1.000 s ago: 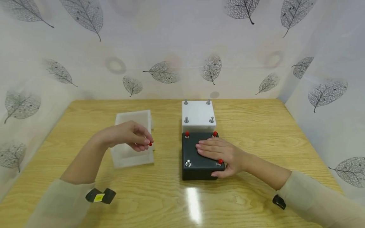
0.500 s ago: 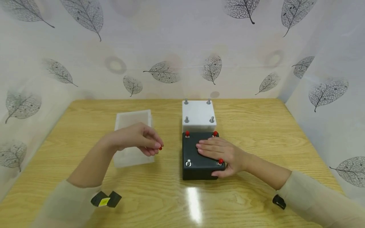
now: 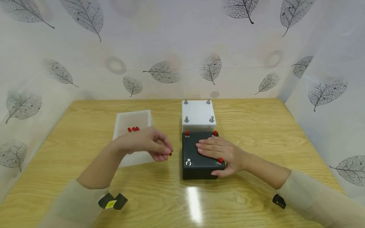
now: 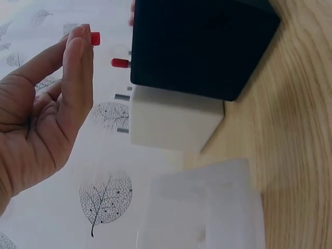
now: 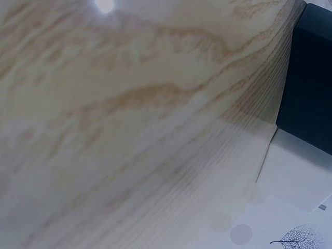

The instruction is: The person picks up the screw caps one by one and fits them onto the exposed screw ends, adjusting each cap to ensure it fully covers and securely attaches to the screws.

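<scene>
1. Found the left hand [image 3: 149, 142] left of centre in the head frame, with thumb and fingertips closed together in a small pinch round a red cap [image 3: 170, 154].
2. Noted the red cap at the very fingertips, a little below the middle of the frame, with only one end visible past the fingers.
3. Saw the bare post [image 3: 188, 161] at lower centre, upright on the lower left corner of the black box [image 3: 193, 153]. Found it near the red cap but not touching: to the right, and slightly lower in the frame.
4. In the left wrist frame, saw the red cap at upper left, pointing sideways out of the fingers. Judged its long axis roughly parallel to the capped post [image 4: 120, 63] close by. Could not tell the exact tilt, because of the covering fingers, and could not make out the bare post there.
5. Saw the right hand [image 3: 228, 156] right of centre, laid over the black box with straight fingers on the top and thumb at the lower edge, pinching nothing. In the frame, judged its fingertips somewhat nearer to the bare post than the left hand, but from the opposite side.
6. Counted red tops on the other three posts [image 3: 187, 133]. Saw loose caps [image 3: 134, 129] in the tray [image 3: 117, 125], at left.
</scene>
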Demonstrator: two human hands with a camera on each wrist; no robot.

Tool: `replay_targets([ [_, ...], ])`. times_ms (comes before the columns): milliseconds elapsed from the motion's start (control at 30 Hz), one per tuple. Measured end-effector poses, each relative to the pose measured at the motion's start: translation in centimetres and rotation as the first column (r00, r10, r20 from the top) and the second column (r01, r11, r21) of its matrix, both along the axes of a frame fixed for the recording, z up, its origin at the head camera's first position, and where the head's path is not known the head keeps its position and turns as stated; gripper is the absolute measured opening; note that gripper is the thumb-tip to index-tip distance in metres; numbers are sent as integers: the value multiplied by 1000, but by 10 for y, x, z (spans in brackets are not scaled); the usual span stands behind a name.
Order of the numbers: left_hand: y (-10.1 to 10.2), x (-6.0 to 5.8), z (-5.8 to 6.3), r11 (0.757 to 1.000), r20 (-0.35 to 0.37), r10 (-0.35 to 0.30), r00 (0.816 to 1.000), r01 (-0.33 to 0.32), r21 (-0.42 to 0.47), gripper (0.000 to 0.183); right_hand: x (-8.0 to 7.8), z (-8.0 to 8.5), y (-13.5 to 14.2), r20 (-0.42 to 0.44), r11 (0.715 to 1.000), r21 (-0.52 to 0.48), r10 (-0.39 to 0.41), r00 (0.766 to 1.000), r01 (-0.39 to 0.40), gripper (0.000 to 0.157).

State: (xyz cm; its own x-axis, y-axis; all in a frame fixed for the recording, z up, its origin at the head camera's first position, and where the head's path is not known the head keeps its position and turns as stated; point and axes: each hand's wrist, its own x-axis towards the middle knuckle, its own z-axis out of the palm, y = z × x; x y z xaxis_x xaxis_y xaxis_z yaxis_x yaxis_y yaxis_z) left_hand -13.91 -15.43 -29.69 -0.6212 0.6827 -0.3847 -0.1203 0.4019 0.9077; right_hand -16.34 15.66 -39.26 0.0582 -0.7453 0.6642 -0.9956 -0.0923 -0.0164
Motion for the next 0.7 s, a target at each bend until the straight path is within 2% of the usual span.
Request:
replay_targets([
  [467, 26, 11, 5, 998, -30, -44, 999, 45, 41, 15, 0, -1, 0, 16, 1000, -8, -2, 1000, 2, 62],
  [700, 36, 10, 3, 997, -27, -57, 998, 58, 41, 12, 0, -1, 1, 27, 1000, -2, -5, 1000, 5, 62],
])
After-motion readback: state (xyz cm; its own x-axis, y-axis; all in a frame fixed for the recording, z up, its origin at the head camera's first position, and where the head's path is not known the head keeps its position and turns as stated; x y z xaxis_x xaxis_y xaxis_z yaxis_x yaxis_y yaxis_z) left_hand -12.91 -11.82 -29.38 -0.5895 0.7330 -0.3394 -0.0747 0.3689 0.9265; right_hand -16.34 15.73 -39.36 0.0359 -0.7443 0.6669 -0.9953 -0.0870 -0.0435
